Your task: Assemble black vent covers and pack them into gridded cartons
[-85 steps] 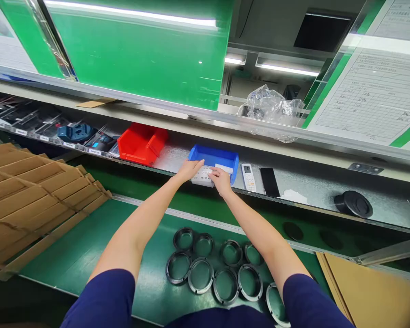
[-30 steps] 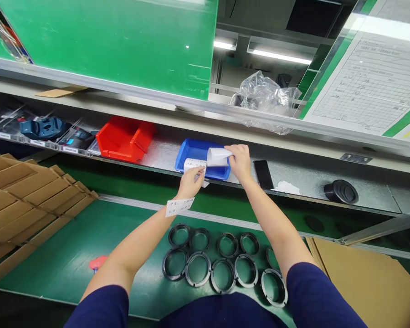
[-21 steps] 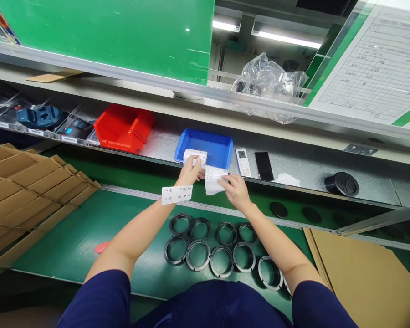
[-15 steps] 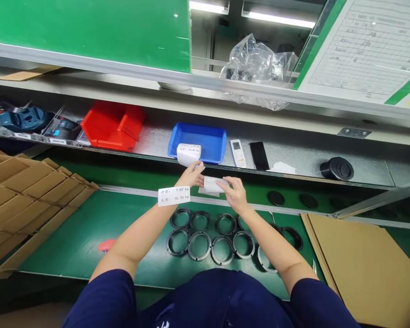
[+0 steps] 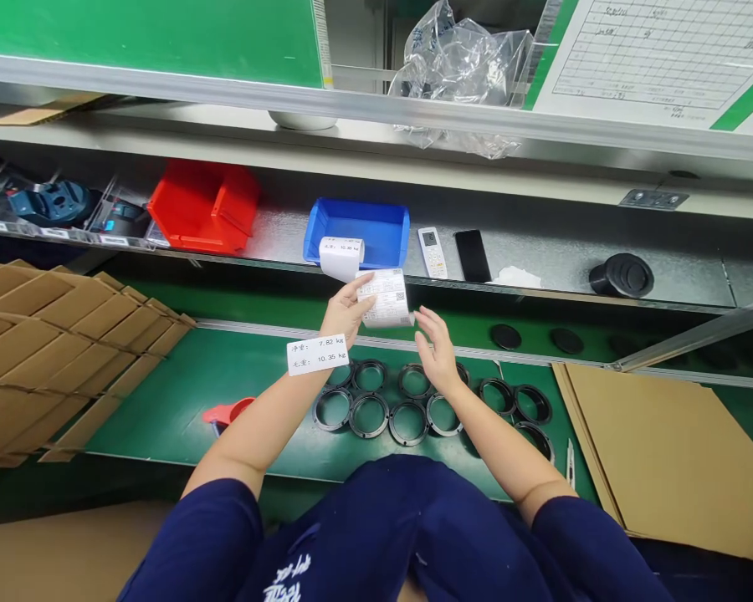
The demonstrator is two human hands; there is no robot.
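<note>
My left hand (image 5: pixel 346 316) pinches a printed white label sheet (image 5: pixel 386 299) by its left side, thumb on the front. The sheet carries dense small print and square codes. My right hand (image 5: pixel 436 349) is beside the sheet's lower right corner, fingers apart; whether a fingertip touches the edge I cannot tell. On my left wrist sticks a white weight label (image 5: pixel 317 354) reading 7.82 kg and 10.35 kg. Just behind my left hand, a curled strip of similar weight labels (image 5: pixel 340 257) hangs over the front of the blue bin (image 5: pixel 376 230).
Several black rings (image 5: pixel 369 415) lie on the green table below my hands. Flat cardboard (image 5: pixel 671 460) lies right, near a utility knife (image 5: pixel 571 464); cardboard dividers (image 5: pixel 56 351) stand left. The shelf bears a red bin (image 5: pixel 204 209), remote (image 5: pixel 432 252), phone (image 5: pixel 473 256) and black cup (image 5: pixel 621 276).
The folded white paper between my hands is now spread with its printed face showing in my left hand. My right hand has let go and moved slightly down. The view has shifted.
</note>
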